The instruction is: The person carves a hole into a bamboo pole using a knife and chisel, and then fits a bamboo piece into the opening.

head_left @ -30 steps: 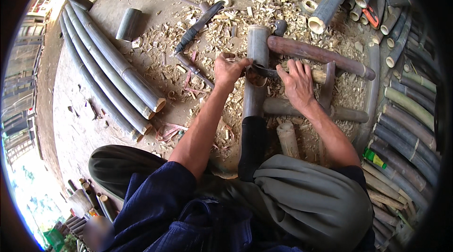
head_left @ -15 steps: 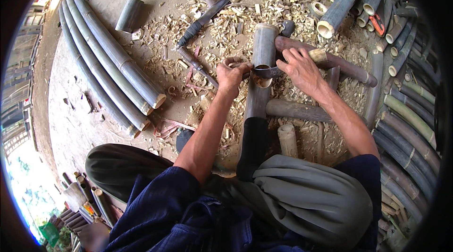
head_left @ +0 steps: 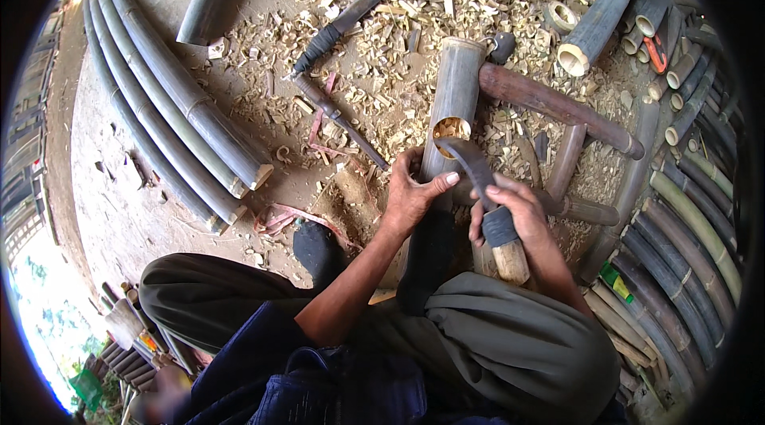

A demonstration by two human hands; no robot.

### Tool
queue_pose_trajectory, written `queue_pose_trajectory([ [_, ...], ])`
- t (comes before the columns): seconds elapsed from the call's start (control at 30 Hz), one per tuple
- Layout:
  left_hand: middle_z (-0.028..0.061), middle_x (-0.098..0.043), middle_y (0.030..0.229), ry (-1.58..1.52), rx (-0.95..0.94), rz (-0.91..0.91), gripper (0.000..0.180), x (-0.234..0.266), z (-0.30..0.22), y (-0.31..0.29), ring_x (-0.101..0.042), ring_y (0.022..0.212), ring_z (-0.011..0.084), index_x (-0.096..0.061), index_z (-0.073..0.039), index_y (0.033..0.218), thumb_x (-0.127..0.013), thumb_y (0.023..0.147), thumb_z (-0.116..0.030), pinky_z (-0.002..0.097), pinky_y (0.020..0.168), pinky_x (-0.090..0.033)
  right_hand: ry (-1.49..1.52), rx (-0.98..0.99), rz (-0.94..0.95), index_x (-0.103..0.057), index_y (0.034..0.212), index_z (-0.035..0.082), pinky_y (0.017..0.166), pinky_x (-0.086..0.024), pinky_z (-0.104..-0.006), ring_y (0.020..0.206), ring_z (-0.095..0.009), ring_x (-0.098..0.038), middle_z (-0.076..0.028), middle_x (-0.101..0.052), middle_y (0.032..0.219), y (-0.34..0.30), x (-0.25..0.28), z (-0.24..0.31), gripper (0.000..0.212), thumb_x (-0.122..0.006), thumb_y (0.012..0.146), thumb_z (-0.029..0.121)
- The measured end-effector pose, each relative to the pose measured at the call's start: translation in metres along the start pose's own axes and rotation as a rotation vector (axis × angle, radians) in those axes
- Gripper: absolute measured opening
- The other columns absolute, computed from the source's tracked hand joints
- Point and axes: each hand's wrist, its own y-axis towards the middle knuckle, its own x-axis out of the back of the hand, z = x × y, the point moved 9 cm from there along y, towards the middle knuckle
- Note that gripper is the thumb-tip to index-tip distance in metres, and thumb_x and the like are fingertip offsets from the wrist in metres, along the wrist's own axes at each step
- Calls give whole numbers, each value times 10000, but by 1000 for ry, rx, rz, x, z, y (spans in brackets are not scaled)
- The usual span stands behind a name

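A grey bamboo tube (head_left: pixel 458 78) with an oval opening (head_left: pixel 453 130) cut in its upper side points away from me between my feet. My left hand (head_left: pixel 413 195) wraps the tube just below this opening, its thumb laid across the top. In my right hand (head_left: pixel 522 214) is a curved knife (head_left: pixel 472 162) with a wooden handle and dark binding; the handle slants back toward my right knee. The blade's hooked tip is at the opening's lower edge; whether it touches the wood I cannot tell.
Reddish wooden bars (head_left: pixel 558 106) form a frame right of the tube. A second knife (head_left: pixel 343 27) and a rod-like tool (head_left: pixel 339 118) lie among wood shavings. Long bamboo poles (head_left: pixel 183 98) rest at left; stacked bamboo (head_left: pixel 677 258) fills the right side, with a red-handled tool (head_left: pixel 656 52) farther back.
The knife has swung from lying crosswise over the tube to having its handle toward me. My right hand has come nearer my body; my left has left the blade's end for the tube.
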Motion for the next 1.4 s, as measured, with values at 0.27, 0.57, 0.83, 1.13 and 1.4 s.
queue_pose_trajectory([
  [0.27,216,-617,1247,43,47,-24,854,2,11,4,-592,1191,292,-499,94,1351,-916,787,-392,409,1064,-465,108,-216,-2,-595,1203,-27,542,-584,-391,604,-280,-692,-164,-684,811,16,0,-16,311,-527,1029,221],
  [0.57,186,-676,1114,72,15,-143,686,0,0,3,-647,1043,251,-586,76,1220,-919,794,-347,378,950,-516,131,-169,-37,-600,1195,-26,527,-578,-382,583,-267,-684,-150,-676,789,24,9,-24,304,-532,1020,213],
  [0.83,174,-686,1085,37,0,-134,664,0,-3,1,-662,989,241,-593,79,1203,-922,791,-323,366,915,-533,137,-105,-18,-594,1164,-21,522,-577,-379,586,-265,-684,-149,-672,800,22,4,-29,288,-521,1020,218],
  [1.13,138,-693,1028,82,4,-198,639,1,-1,4,-656,910,187,-604,75,1186,-920,803,-328,319,826,-542,102,-63,-75,-597,1152,-14,509,-578,-368,577,-244,-684,-133,-677,791,29,8,-30,293,-532,1013,235],
  [1.4,160,-698,982,32,26,-241,627,0,5,9,-662,862,214,-618,88,1112,-936,773,-332,349,784,-549,18,159,-180,-578,1150,12,480,-576,-369,524,-243,-662,-148,-679,761,40,10,-40,261,-520,1014,228],
])
